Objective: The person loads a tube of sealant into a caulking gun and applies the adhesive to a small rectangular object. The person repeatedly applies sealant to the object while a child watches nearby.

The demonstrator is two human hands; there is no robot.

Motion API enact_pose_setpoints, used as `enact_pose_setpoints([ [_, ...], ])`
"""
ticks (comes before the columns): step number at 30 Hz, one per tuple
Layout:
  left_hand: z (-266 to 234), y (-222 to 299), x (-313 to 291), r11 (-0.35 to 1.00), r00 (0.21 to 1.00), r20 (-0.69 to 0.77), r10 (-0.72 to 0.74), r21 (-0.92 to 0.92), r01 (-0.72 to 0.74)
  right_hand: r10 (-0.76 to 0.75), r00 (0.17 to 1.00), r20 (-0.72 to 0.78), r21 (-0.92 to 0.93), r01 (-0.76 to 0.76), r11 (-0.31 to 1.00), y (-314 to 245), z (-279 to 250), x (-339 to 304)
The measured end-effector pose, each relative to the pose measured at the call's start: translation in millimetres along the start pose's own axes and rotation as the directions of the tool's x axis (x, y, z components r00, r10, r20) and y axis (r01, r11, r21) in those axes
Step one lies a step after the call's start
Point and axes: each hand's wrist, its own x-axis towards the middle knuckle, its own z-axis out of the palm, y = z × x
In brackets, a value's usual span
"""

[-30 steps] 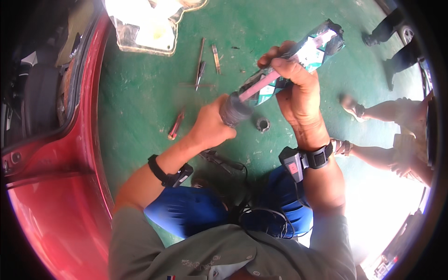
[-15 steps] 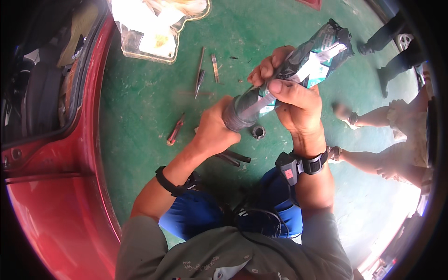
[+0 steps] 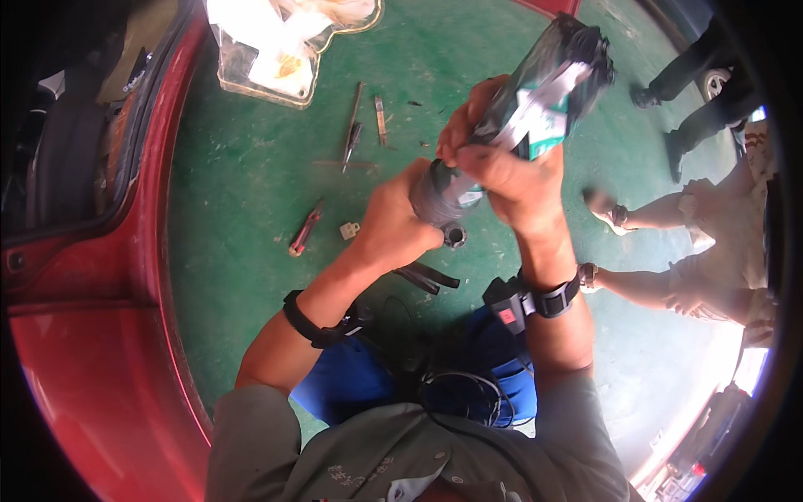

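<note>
A long round bundle (image 3: 542,113) in black plastic with green and white print slants up to the right in front of me. Around its lower, dark grey end, my left hand (image 3: 391,219) is closed. My right hand (image 3: 520,186) grips the middle of it, thumb across the near side and fingers curled behind. The upper end is crumpled plastic, smeared by motion; whatever is inside the wrapping stays hidden. Just below the grey end, a black ring-shaped part (image 3: 454,236) lies on the green floor, with black strips (image 3: 428,277) close by.
Left of my hands lie a red-handled tool (image 3: 306,230), a small beige piece (image 3: 350,230), a screwdriver (image 3: 352,144), a thin rod (image 3: 355,107) and a flat strip (image 3: 380,119). A red car (image 3: 92,376) borders the left, a clear tray (image 3: 263,90) the top. People's legs (image 3: 644,219) stand at right.
The bundle has tilted more upright, its upper end swinging up and left. Both hands keep their grip and have shifted slightly. The beige piece now shows fully beside my left wrist.
</note>
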Motion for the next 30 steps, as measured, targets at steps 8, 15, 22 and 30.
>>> enact_pose_setpoints([
  [8,-11.0,0.1,4.6,0.998,0.998,-0.052,-0.024,-0.067,0.02,0.187,0.981,0.045,-0.112,-0.181,0.977,6.4,9.8,-4.0],
  [15,-15.9,-2.7,1.2,0.993,0.996,-0.09,0.018,-0.119,-0.028,0.18,0.981,0.073,-0.072,-0.175,0.982,31.6,5.5,-22.7],
  [22,-26.0,21.3,-4.2,0.978,0.981,-0.103,0.165,-0.115,-0.176,0.145,0.95,0.278,-0.224,-0.082,0.971,38.7,2.4,-26.2],
  [30,-40.7,17.4,2.3,0.968,0.994,-0.093,-0.055,-0.251,0.03,0.245,0.935,0.255,-0.382,-0.136,0.914,55.3,16.5,-34.2],
])
